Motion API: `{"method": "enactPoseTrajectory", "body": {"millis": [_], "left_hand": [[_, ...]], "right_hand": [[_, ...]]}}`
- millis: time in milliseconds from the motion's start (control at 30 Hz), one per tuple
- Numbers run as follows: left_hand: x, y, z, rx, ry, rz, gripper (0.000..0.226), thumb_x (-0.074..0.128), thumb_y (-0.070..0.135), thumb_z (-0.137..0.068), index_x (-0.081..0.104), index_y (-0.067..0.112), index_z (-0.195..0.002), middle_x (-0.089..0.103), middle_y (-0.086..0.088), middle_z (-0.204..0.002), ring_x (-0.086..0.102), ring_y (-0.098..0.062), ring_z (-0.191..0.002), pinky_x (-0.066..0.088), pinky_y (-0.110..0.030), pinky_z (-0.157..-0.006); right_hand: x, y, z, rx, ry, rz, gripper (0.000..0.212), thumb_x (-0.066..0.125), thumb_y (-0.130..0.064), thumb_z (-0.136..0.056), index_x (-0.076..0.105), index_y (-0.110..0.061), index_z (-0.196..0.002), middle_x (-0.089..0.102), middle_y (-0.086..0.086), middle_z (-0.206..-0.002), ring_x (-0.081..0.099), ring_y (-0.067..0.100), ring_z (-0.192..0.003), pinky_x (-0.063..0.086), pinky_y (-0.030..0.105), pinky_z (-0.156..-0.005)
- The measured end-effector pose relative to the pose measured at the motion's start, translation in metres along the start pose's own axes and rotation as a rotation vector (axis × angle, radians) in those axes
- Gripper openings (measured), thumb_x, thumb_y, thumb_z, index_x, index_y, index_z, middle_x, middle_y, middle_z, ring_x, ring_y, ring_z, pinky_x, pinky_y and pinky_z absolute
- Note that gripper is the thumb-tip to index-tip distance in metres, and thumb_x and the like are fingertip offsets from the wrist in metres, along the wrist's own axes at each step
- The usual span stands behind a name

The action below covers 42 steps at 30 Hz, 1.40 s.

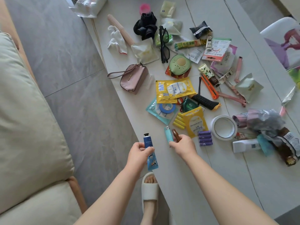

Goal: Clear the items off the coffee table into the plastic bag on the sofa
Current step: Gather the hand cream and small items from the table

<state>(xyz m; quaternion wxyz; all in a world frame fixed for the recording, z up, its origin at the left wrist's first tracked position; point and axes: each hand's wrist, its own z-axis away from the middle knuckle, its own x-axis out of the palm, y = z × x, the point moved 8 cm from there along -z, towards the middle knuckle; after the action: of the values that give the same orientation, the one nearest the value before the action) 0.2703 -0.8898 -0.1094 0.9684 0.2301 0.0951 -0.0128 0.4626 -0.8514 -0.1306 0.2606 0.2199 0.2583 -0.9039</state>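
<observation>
Left hand [140, 149] grips dark-blue hand-cream tube [149, 151] off the white coffee table [203, 184] near edge; right hand [183, 144] pinches pale-blue lighter [168, 135] plus small brown piece [175, 135]; two-item pinch may slip; bag unidentifiable.

Both hands [140, 149] [182, 143] forward — fingers curled, gripping.

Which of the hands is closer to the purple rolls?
Right. The right hand sits just left of the purple rolls; the left hand, holding a blue tube, is farther left.
</observation>
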Motion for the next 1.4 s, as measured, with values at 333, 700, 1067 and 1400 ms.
{"method": "enactPoseTrajectory", "body": {"millis": [333, 700, 1067, 1400], "left_hand": [[0.024, -0.013, 0.072, 0.013, 0.001, 0.209, 0.018, 0.064, 0.008, -0.084, 0.055, 0.012, -0.1, 0.065, -0.012, -0.095, 0.063, -0.026, -0.085, 0.051, -0.045, -0.09], [0.016, 0.01, 0.258, 0.146, -0.018, 0.52, 0.02, 0.057, 0.028, -0.093, 0.051, 0.021, -0.11, 0.065, -0.015, -0.094, 0.067, -0.026, -0.073, 0.054, -0.035, -0.068], [-0.124, -0.041, 0.377, 0.273, 0.178, 0.777, 0.013, 0.045, 0.022, -0.099, 0.054, 0.018, -0.091, 0.057, -0.006, -0.072, 0.057, -0.014, -0.054, 0.048, -0.021, -0.048], [-0.276, -0.153, 0.411, 0.296, 0.388, 1.097, 0.023, 0.04, 0.009, -0.1, 0.05, 0.022, -0.114, 0.057, -0.007, -0.077, 0.055, -0.018, -0.063, 0.047, -0.027, -0.057]], "right_hand": [[-0.022, 0.021, 0.085, 0.046, -0.333, -0.878, 0.024, 0.063, 0.001, -0.084, 0.056, -0.012, -0.102, 0.068, 0.004, -0.087, 0.07, 0.023, -0.082, 0.052, 0.032, -0.075], [-0.119, -0.004, 0.246, -0.204, -0.392, -0.845, 0.022, 0.061, -0.003, -0.086, 0.059, -0.008, -0.108, 0.068, 0.006, -0.095, 0.067, 0.022, -0.092, 0.049, 0.034, -0.084], [-0.064, -0.08, 0.402, -0.331, -0.593, -0.652, 0.021, 0.064, 0.002, -0.083, 0.054, -0.01, -0.098, 0.062, 0.01, -0.086, 0.062, 0.021, -0.077, 0.049, 0.033, -0.069], [0.122, -0.131, 0.512, -0.333, -0.812, -0.386, 0.022, 0.063, 0.01, -0.08, 0.057, -0.008, -0.091, 0.061, 0.01, -0.074, 0.058, 0.018, -0.057, 0.048, 0.03, -0.06]]}}
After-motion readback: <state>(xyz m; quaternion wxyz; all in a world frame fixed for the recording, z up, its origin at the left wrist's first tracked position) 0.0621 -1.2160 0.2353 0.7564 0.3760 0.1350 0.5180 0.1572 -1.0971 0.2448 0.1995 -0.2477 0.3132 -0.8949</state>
